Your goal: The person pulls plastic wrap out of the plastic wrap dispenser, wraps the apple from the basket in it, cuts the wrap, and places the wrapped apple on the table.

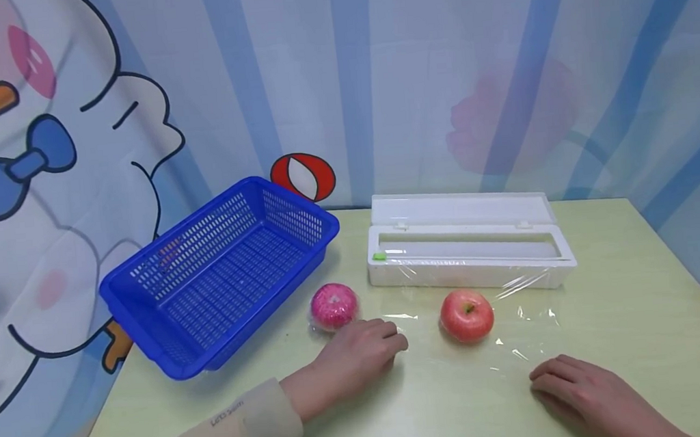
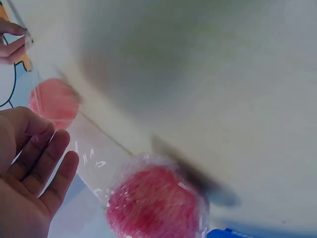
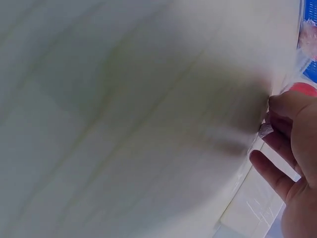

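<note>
A sheet of clear plastic wrap (image 1: pixel 522 335) stretches over the table from the front of a white wrap dispenser box (image 1: pixel 471 269). On it stands a red apple (image 1: pixel 467 315), stem up. My left hand (image 1: pixel 360 351) pinches the near left part of the wrap between thumb and forefinger, its other fingers loosely bent. Just behind that hand lies a round pink fruit (image 1: pixel 334 307) covered in film. At the near right, my right hand (image 1: pixel 585 388) pinches a gathered bit of the wrap, as the right wrist view shows.
A blue plastic basket (image 1: pixel 281 289) with slotted walls stands at the left, angled. The dispenser's lid (image 1: pixel 460 208) is raised at the back, and a green slider (image 1: pixel 380 256) sits at its left end. A printed cartoon curtain (image 1: pixel 414 90) hangs behind the table.
</note>
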{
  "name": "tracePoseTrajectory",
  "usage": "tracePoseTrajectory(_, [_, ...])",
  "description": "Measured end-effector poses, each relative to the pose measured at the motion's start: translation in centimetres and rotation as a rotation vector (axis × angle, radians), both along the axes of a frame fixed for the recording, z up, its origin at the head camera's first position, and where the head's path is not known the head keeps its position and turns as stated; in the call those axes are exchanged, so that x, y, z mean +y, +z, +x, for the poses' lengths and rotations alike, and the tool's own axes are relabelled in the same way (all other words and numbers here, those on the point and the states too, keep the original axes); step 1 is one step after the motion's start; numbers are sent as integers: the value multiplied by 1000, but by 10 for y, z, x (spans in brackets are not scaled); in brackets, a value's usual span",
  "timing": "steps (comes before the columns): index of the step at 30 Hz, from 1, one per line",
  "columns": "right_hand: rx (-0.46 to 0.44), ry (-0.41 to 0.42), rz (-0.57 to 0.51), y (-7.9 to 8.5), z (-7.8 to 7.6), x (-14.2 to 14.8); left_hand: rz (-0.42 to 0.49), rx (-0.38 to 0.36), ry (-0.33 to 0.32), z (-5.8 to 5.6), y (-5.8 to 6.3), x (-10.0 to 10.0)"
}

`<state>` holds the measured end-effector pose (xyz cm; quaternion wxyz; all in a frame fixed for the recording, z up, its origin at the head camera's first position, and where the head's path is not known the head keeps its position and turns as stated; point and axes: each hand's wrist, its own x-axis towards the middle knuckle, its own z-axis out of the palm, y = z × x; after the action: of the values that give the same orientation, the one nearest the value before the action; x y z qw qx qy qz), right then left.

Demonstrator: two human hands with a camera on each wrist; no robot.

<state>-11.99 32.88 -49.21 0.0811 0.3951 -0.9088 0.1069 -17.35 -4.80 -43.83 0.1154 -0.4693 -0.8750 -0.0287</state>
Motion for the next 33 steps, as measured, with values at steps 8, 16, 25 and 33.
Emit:
tracePoseTrajectory(8, [55, 12, -85, 3, -5, 1, 61, -42, 54, -10, 17, 5])
tracePoseTrajectory(16, [138, -112, -97, 29, -17, 0, 119, -179, 155, -24, 25, 6])
tracePoseTrajectory(25, [169, -119, -180, 49, -44, 3, 158, -237, 219, -39, 23, 9])
tracePoseTrajectory(33, [-69, -174, -190, 51, -65, 2, 118, -288, 287, -51, 21, 15])
